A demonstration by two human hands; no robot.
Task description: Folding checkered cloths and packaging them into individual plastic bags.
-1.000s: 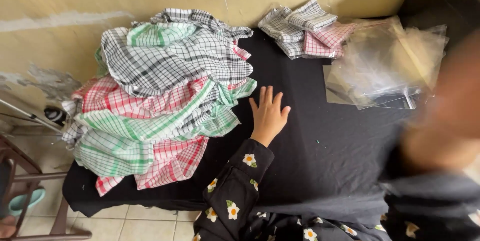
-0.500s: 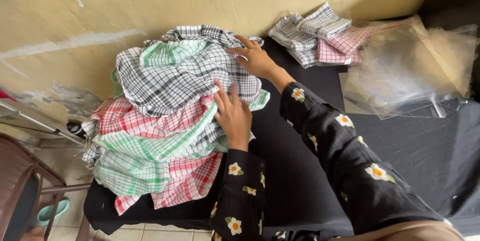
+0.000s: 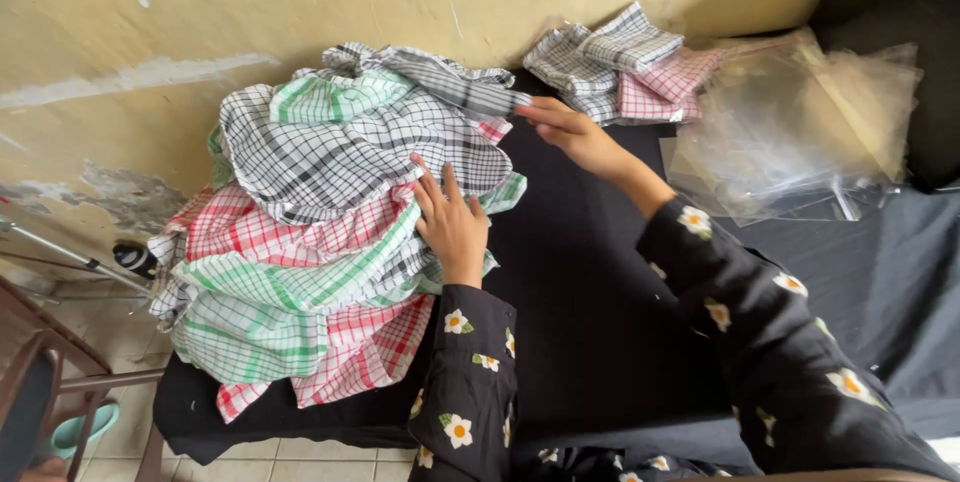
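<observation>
Heap of checked cloths: rumpled, in black, green and red on white. Left hand spread flat on it; right hand pinching black-checked cloth.

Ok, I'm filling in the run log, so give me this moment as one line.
left hand: flat on cloth pile | right hand: pinching black-checked cloth at pile top | folded cloths, clear bags: untouched

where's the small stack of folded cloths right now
The folded checked cloths lie at the far edge of the black table, against the wall, right of the big pile of checked cloths and left of the clear plastic bags.
</observation>
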